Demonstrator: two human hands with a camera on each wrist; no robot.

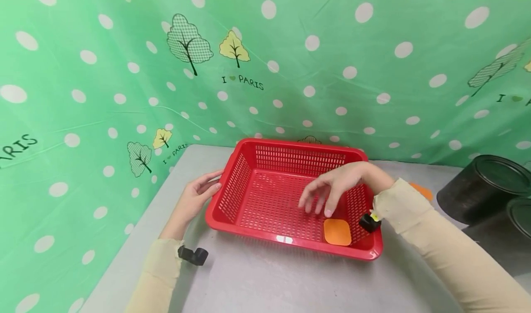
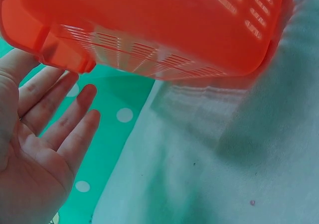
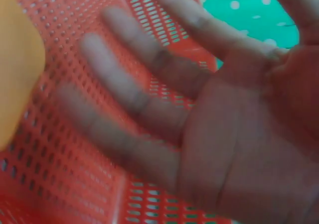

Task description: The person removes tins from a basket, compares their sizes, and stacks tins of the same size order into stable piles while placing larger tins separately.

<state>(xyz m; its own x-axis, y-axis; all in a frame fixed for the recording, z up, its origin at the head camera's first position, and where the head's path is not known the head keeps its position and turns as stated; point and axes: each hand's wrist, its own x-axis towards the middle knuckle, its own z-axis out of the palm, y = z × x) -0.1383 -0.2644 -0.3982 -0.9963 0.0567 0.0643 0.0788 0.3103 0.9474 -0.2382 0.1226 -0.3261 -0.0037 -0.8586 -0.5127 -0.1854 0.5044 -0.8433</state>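
Observation:
A red plastic basket (image 1: pixel 286 239) with slotted walls stands on the grey table. My left hand (image 1: pixel 199 195) is at its left side, fingertips right at the outer rim. In the left wrist view, the fingers (image 2: pixel 75 127) of that hand are spread and nearly straight beneath the rim. Over the basket's right half hovers my right hand (image 1: pixel 338 186), fingers loosely bent and nothing in them. Just below its thumb, a flat orange square with rounded corners (image 1: pixel 337 232) lies at the basket's front right. The same orange square (image 3: pixel 17 69) shows at the left edge of the right wrist view.
Two black cylindrical containers (image 1: pixel 483 188) stand at the table's right. Part of another orange thing (image 1: pixel 421 191) shows behind my right wrist, outside the basket. A green dotted cloth (image 1: pixel 290 73) hangs behind and to the left.

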